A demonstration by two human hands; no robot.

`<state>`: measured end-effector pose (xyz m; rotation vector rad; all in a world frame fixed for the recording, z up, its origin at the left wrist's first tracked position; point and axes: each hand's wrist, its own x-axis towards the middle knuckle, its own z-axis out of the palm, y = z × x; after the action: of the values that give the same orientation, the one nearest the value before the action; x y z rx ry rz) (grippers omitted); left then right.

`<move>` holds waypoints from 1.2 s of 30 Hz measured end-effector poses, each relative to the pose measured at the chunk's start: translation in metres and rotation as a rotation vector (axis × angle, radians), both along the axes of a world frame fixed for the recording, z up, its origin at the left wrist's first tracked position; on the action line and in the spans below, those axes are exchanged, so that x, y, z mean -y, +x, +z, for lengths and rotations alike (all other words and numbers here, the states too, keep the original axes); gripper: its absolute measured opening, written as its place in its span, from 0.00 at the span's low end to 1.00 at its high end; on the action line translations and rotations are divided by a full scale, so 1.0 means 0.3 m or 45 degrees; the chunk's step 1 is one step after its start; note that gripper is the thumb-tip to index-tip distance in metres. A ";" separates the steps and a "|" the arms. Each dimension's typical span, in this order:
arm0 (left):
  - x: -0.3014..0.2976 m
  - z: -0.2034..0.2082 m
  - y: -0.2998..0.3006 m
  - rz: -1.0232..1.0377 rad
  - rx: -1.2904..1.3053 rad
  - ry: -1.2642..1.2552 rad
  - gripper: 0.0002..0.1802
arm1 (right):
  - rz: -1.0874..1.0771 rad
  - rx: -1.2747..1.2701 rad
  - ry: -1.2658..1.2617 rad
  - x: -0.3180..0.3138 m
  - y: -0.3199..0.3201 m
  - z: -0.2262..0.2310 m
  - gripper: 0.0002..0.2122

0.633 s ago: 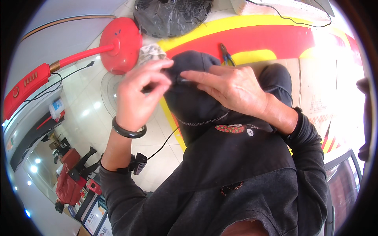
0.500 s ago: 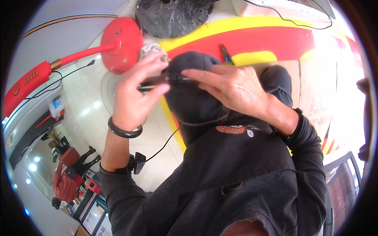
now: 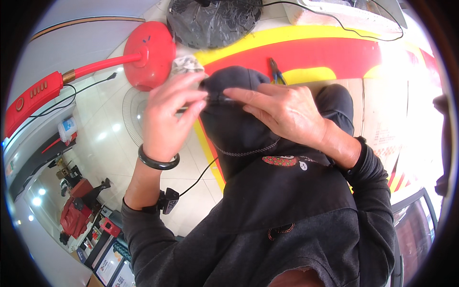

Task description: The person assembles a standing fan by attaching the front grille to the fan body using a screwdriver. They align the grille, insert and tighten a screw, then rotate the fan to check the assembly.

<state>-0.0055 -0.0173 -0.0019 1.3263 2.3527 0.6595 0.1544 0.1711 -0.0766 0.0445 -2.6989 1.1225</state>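
The left hand's (image 3: 168,115) fingers pinch narrowly on one end of a slim, blurred dark piece (image 3: 217,98) — it spans the gap to the right hand's (image 3: 290,109) fingertips, whose grip I cannot tell. Below is a black-clad knee (image 3: 239,126); beyond, pliers (image 3: 276,71) lie on the red-and-yellow surface (image 3: 330,52).

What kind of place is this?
Probably a small indoor shop or workshop: pliers lie on a red-and-yellow sheet, a red stand with a round base is nearby, and the floor is tiled.
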 end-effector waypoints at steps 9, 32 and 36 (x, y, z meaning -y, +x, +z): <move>0.008 0.009 0.021 0.210 0.317 0.088 0.12 | -0.011 -0.029 -0.019 0.005 0.001 0.003 0.22; 0.023 0.005 -0.003 0.044 0.184 0.052 0.14 | 0.016 0.040 -0.051 0.010 0.001 0.004 0.21; 0.022 -0.014 0.000 -0.141 -0.314 0.043 0.08 | 0.050 0.049 -0.071 0.006 -0.011 0.021 0.20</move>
<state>-0.0055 -0.0239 -0.0060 1.6223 2.4425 0.5305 0.1512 0.1692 -0.0702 0.0678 -2.7101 1.2216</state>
